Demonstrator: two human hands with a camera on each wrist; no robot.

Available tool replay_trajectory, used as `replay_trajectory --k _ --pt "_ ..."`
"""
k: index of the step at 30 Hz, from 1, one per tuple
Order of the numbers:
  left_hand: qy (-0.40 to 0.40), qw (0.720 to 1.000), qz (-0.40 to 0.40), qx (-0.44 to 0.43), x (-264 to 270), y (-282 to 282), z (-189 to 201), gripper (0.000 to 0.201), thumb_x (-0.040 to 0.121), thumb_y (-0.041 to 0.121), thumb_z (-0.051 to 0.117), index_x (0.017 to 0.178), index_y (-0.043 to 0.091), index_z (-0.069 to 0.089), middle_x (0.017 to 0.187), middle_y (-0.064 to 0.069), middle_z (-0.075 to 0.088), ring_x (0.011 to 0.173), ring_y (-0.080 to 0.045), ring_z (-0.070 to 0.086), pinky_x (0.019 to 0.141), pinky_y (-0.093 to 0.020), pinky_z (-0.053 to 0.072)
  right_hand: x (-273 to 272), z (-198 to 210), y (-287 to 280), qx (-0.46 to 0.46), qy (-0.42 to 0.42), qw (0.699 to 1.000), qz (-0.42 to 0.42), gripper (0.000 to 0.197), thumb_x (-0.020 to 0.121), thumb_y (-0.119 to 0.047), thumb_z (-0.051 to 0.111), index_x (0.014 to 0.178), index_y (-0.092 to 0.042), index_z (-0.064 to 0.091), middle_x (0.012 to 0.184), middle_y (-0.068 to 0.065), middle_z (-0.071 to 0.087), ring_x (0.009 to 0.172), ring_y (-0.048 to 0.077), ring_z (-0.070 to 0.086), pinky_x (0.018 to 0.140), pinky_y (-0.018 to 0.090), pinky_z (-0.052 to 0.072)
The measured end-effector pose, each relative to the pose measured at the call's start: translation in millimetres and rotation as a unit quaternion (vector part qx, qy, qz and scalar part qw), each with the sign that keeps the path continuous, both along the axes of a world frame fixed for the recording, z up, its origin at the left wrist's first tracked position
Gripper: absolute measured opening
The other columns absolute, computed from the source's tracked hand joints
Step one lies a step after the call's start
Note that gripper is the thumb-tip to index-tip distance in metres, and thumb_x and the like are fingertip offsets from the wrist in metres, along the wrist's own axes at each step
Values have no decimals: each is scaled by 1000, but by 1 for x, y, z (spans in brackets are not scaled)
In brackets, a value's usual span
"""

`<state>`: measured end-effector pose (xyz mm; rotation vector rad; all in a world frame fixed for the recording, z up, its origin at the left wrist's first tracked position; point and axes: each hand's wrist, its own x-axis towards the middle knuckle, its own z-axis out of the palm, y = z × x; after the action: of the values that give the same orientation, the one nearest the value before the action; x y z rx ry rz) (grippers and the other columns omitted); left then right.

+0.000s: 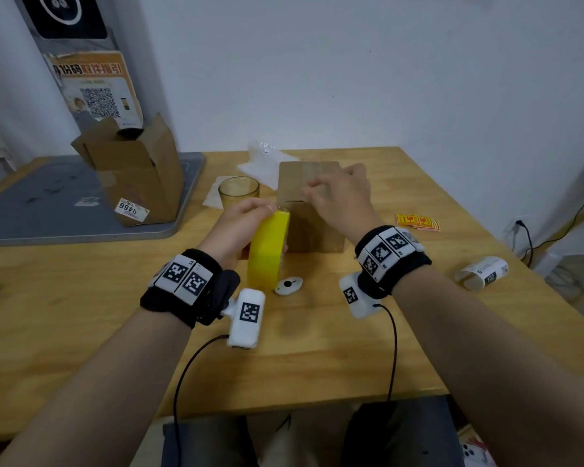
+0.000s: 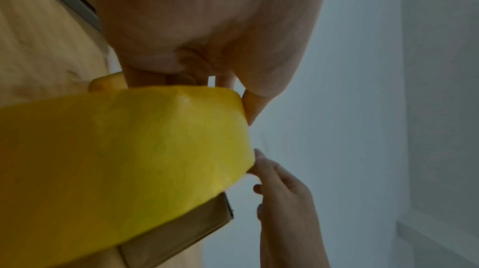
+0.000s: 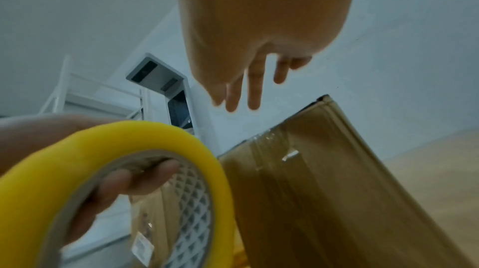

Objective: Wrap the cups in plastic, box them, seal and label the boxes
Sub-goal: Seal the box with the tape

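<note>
Gripping the yellow tape roll (image 1: 269, 248) in my left hand (image 1: 237, 227) beside the closed box (image 1: 312, 210), right hand (image 1: 343, 193) above its top, fingers loosely spread, holding nothing.

the left hand (image 1: 241, 227) grips a yellow tape roll (image 1: 268, 251) held on edge against the near left side of a closed cardboard box (image 1: 312, 224) on the wooden table (image 1: 317, 348). the right hand (image 1: 343, 193) hovers over the box top, fingers loosely bent. a glass cup (image 1: 238, 192) stands just left of the box, plastic wrap (image 1: 260, 163) behind it. red-and-yellow stickers (image 1: 418, 222) lie to the right.
</note>
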<state>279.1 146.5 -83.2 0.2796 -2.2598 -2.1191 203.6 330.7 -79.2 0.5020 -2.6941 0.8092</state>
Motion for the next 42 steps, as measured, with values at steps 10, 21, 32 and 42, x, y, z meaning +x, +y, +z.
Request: replay_trajectory --k 10,21,32,42 --pt "72 997 -24 -4 10 25 37 18 104 15 56 113 23 69 105 -6 72 87 -23 71 61 -29 57 48 9 -1 -372 -306 868 117 46 86 -51 77 105 -8 79 101 10 79 100 32 74 97 49 55" --pt "187 949 34 -253 -1 37 52 9 91 25 72 82 26 71 93 13 70 95 -5 64 91 -27 48 74 12 10 -476 -334 796 166 38 100 -32 67 118 1 71 109 22 76 107 44 72 99 61 54" --pt "145 934 -25 -326 -4 33 55 16 90 13 70 98 25 76 86 11 68 84 -2 62 65 -7 43 80 8 17 -411 -361 817 183 28 101 -12 56 115 10 65 91 23 72 83 41 69 81 54 56" --pt "93 938 -14 -332 -17 24 48 12 87 32 81 85 21 82 92 7 77 93 -11 68 77 -28 49 70 4 23 -348 -346 849 198 22 101 -13 58 107 5 68 91 19 75 74 34 73 69 37 60"
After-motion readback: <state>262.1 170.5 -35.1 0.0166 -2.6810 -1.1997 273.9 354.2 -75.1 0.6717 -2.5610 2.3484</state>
